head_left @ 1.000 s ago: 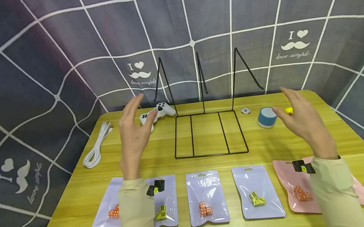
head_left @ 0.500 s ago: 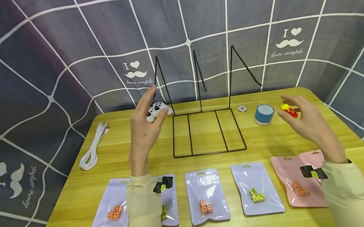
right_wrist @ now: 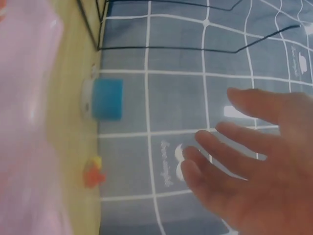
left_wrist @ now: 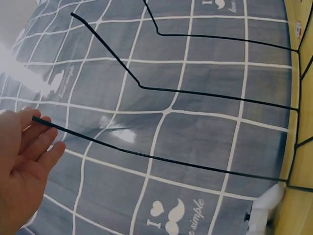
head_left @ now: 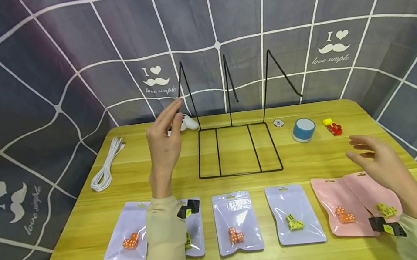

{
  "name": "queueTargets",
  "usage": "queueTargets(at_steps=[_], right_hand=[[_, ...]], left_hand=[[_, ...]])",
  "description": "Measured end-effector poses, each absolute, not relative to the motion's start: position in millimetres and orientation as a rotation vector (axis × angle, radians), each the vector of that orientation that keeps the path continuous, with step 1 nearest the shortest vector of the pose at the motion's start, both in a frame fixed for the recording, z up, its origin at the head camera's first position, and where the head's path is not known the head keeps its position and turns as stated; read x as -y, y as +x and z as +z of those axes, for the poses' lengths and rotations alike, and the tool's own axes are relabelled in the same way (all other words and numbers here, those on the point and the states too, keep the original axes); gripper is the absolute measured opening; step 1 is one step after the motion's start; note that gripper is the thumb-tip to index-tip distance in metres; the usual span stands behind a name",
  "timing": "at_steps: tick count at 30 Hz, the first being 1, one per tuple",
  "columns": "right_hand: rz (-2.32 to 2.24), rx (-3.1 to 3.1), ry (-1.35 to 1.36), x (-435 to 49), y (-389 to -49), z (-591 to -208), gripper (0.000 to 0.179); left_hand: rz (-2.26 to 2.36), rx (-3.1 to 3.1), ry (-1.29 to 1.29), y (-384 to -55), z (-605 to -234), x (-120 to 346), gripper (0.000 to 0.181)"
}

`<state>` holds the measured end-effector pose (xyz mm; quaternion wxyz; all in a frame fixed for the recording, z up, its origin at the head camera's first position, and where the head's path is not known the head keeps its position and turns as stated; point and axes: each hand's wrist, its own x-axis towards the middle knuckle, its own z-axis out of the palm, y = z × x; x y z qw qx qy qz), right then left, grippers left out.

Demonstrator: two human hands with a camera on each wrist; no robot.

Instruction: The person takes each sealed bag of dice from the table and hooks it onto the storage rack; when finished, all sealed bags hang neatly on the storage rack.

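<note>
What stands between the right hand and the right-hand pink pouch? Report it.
Nothing visible stands between the right hand and the right-hand pink pouch; in the head view, the hand covers part of it.

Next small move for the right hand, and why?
Probably lower the right hand to pinch the top edge of the right-hand pink bag. That hand is empty with its fingers apart, and this bag is the nearest to it. The wire hooks carry no bags, and the left hand is up at the left hook.
</note>
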<state>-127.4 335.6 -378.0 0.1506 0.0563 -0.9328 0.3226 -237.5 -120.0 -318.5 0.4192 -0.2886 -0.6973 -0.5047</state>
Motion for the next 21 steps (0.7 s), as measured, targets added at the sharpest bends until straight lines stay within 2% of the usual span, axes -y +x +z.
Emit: queueTargets(at_steps=[10,21], right_hand=[[0.862,2.711,0.169,-377,-102,-404,0.048],[0.732,2.979,0.026,-419,-74,-432,0.056]], left_hand=[[-1.256,1.719,-0.740,-238,-319,119,0.028],[-1.266,1.748,-0.726,-238,-319,120,0.027]])
